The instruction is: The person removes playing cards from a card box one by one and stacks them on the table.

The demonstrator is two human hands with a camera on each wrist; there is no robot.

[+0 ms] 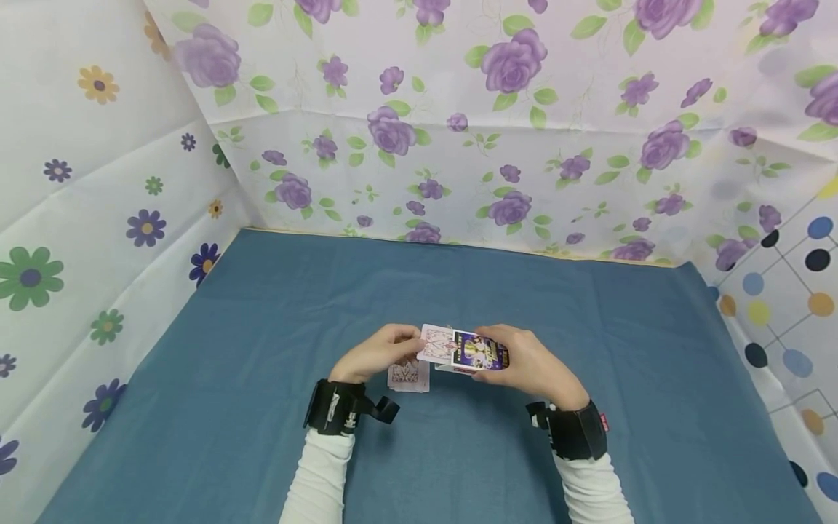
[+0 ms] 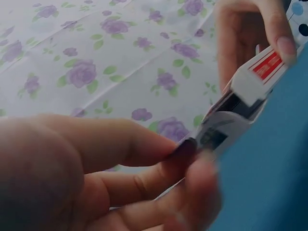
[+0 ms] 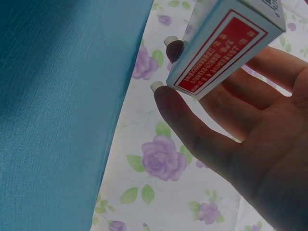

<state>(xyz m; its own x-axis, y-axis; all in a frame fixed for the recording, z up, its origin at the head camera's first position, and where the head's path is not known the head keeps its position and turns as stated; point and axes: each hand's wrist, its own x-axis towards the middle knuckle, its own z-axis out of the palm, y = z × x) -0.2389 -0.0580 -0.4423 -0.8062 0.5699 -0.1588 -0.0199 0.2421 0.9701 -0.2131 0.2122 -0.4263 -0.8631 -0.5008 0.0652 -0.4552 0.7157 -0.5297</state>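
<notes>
My right hand [image 1: 533,366] grips a small playing card box [image 1: 480,351] by its sides, above the cloth. The box has a purple and gold printed face, and a red panel marks its white narrow side in the right wrist view. At its left end a playing card [image 1: 436,343] with a pale, reddish-patterned back sticks out. My left hand [image 1: 376,354] pinches that card's left edge between thumb and fingers. Below the left hand, a pile of patterned cards [image 1: 409,377] lies on the cloth. In the left wrist view, the box's end [image 2: 233,120] is partly hidden by fingers.
A blue cloth [image 1: 275,320] covers the table. Behind it hangs a sheet with purple flowers [image 1: 393,131], with patterned sheets at the left and right. Black straps [image 1: 577,431] circle both wrists.
</notes>
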